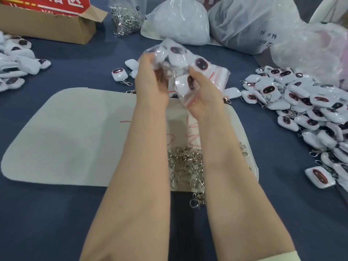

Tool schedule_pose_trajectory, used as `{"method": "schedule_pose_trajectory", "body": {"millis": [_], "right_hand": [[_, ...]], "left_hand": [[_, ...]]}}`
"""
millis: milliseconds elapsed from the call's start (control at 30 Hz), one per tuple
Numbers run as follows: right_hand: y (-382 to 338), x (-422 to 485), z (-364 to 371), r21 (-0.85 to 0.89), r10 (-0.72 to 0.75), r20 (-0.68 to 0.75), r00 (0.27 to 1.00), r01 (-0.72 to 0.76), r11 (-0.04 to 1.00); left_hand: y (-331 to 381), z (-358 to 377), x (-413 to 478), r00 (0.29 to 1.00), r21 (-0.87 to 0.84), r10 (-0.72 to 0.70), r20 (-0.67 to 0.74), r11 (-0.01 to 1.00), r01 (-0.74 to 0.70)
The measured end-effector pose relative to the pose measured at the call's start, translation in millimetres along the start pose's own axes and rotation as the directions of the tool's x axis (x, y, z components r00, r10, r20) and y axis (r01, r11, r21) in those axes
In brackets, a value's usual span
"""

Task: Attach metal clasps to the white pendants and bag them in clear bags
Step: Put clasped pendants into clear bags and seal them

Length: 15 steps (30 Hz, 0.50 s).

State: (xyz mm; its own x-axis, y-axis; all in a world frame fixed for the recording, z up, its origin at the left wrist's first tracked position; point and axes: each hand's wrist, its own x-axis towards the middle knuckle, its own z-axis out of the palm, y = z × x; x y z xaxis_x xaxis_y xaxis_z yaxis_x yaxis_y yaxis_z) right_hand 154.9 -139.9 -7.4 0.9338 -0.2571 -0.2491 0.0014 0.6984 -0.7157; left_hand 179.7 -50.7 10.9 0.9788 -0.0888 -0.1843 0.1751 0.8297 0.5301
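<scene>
The left hand (150,78) and right hand (204,95) both grip a clear bag (180,55) of white pendants, held above the far edge of the pale mat (71,132). Loose metal clasps (186,162) lie on the mat between the forearms. A large pendant heap (301,104) crowds the right side of the worktop (79,76). A smaller heap (15,63) lies at the left edge. A cardboard box (47,25), a bag of clasps (126,19) and plastic sacks (178,23) line the far side. Open mat surface extends left of the left forearm.
</scene>
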Motion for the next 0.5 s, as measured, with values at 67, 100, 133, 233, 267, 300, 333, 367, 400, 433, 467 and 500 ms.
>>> {"method": "schedule_pose_trajectory", "body": {"millis": [67,100,133,233,267,300,333,367,400,433,467,500], "right_hand": [[4.2,13.8,10.9,0.093,-0.058,-0.054,0.997,0.063,0.994],[6.9,21.8,14.8,0.147,-0.100,-0.087,0.991,0.112,0.983],[10.4,27.5,19.2,0.170,-0.127,-0.135,0.983,0.149,0.974],[23.8,36.2,25.5,0.049,-0.117,-0.272,0.955,0.135,0.990],[25.9,37.7,26.0,-0.025,-0.116,-0.291,0.950,0.114,0.993],[26.2,39.7,25.1,-0.090,-0.116,-0.295,0.949,0.093,0.992],[23.2,40.6,24.6,-0.152,-0.117,-0.286,0.951,0.076,0.985],[19.0,41.2,23.1,-0.237,-0.122,-0.282,0.952,0.054,0.970],[14.9,40.6,20.4,-0.334,-0.128,-0.276,0.953,0.030,0.942],[11.3,39.6,17.1,-0.420,-0.130,-0.260,0.957,0.009,0.907],[8.3,34.6,14.5,-0.497,-0.127,-0.236,0.963,-0.007,0.868],[7.0,30.5,11.7,-0.570,-0.122,-0.200,0.972,-0.014,0.821]], "left_hand": [[-3.2,11.9,16.0,0.998,0.153,0.056,-0.028,0.987,-0.051],[-5.0,15.6,24.2,0.994,0.309,0.095,-0.057,0.948,-0.073],[-7.6,17.1,31.2,0.986,0.489,0.143,-0.087,0.869,-0.083],[-19.9,11.6,41.5,0.965,0.793,0.259,-0.033,0.594,-0.132],[-23.5,6.0,45.4,0.963,0.821,0.269,-0.009,0.552,-0.146],[-25.9,-0.2,46.2,0.964,0.827,0.265,-0.003,0.542,-0.147],[-27.0,-5.0,47.3,0.961,0.825,0.275,-0.007,0.545,-0.150],[-27.7,-8.4,46.3,0.956,0.823,0.293,-0.022,0.548,-0.149],[-28.0,-10.5,45.2,0.946,0.831,0.325,-0.023,0.532,-0.162],[-27.8,-10.7,42.4,0.936,0.843,0.351,-0.012,0.507,-0.179],[-28.0,-10.4,40.0,0.930,0.850,0.366,0.002,0.489,-0.195],[-28.5,-9.2,35.5,0.925,0.849,0.380,0.016,0.483,-0.213]]}}
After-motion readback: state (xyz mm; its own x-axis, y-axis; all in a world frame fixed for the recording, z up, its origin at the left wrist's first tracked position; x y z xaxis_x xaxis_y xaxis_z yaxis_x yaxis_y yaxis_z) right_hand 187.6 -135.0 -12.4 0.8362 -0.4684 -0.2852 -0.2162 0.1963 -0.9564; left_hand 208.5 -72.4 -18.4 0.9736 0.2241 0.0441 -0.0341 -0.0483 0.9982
